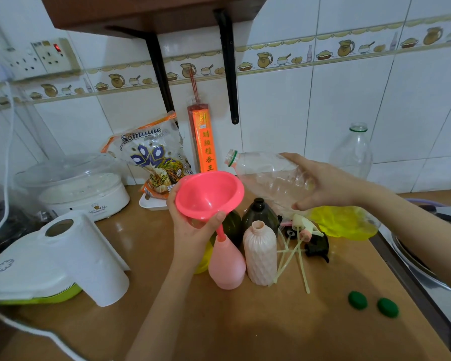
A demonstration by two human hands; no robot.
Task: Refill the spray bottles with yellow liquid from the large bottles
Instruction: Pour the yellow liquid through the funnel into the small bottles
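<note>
While steadying the pink funnel point(209, 195) with the left hand point(193, 225), fingers and thumb curled round its bowl from below, spout seated in the neck of the pink spray bottle point(227, 264) directly under that hand. Gripping a large clear bottle point(267, 175) in the right hand point(326, 185), fingers wrapped over its body, lying nearly level, open mouth pointing toward the funnel and sitting just above and beside its rim. Looks empty or all but empty; no yellow visible inside, none running into the funnel.

Judged step: tail end of a pour into the pink spray bottle, or draining the last drops.

Just right of the left hand: a peach ribbed spray bottle point(260, 256), uncapped, touching or nearly touching the pink one; behind them two dark bottles point(259, 213), necks open. Below the right hand: loose spray heads point(306, 235) with dip tubes lying on the counter point(167, 321), and something yellow point(344, 222), perhaps a bag, too unclear to name. Beyond the right hand, a second clear bottle point(353, 152) standing upright against the tiles, also seemingly empty. Near the right forearm, two green caps point(372, 303).

Next move, probably: setting the spent bottle down, lifting the funnel straight up without tipping the light pink bottle, moving it to the next open neck. Needs a fresh supply of yellow liquid, not plainly in sight.
</note>
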